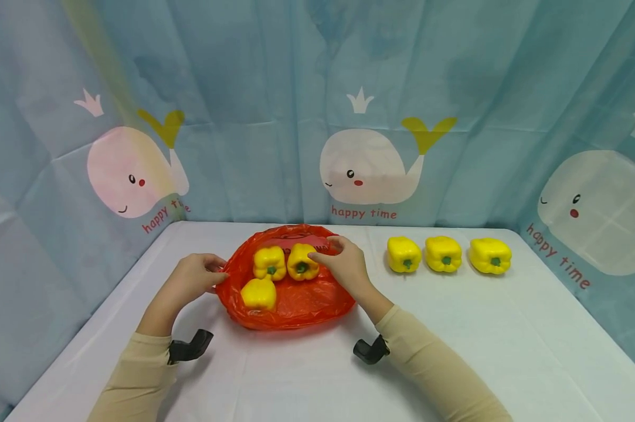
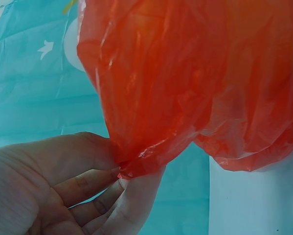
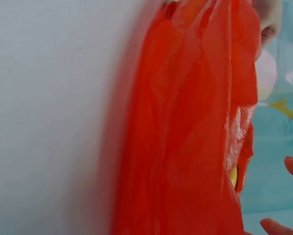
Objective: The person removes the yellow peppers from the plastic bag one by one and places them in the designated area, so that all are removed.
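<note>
A red plastic bag (image 1: 306, 308) lies with its mouth spread wide near the middle of the table. Inside it are three yellow bell peppers: one at the back left (image 1: 270, 261), another beside it on the right (image 1: 298, 257), and a third at the front left (image 1: 259, 294). My left hand (image 1: 190, 278) pinches the bag's left edge; the left wrist view shows the gathered plastic (image 2: 141, 159) between thumb and fingers. Over the bag's right side reaches my right hand (image 1: 351, 264), thumb and fingers spread apart, the thumb tip right at the right-hand pepper.
Three more yellow bell peppers stand in a row at the back right: a left one (image 1: 403, 255), a middle one (image 1: 443, 254) and a right one (image 1: 489, 255). A blue curtain (image 1: 275, 176) with whale prints hangs behind the white table (image 1: 507, 340).
</note>
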